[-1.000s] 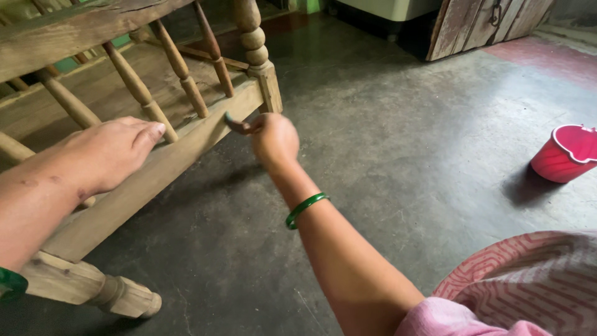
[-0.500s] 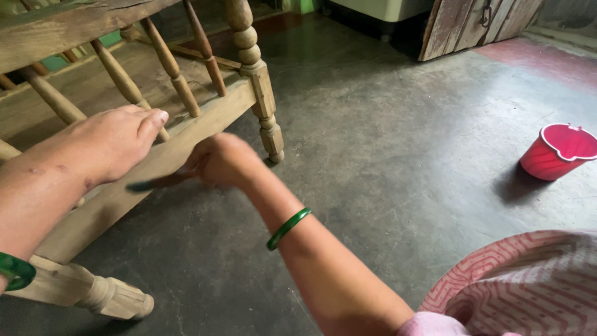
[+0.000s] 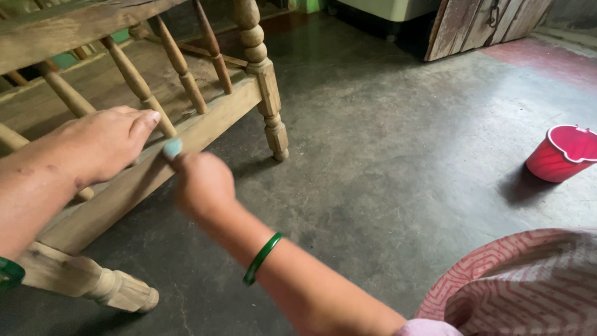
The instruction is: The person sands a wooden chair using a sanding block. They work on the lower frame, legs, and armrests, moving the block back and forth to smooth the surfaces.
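Left hand rests flat on wooden rail; right hand clenched around a blurred, mostly hidden teal-tipped tool

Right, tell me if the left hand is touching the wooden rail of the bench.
Touching. The head view shows the left hand lying palm-down on the wooden rail, fingers pressed against a spindle, no gap beneath. The right hand holds a small pale-tipped tool beside it.

A plain room in a home, probably a back room or porch

Bare grey concrete floor, a worn turned-wood furniture frame, a red plastic bucket standing loose, and a weathered plank door at the far wall.
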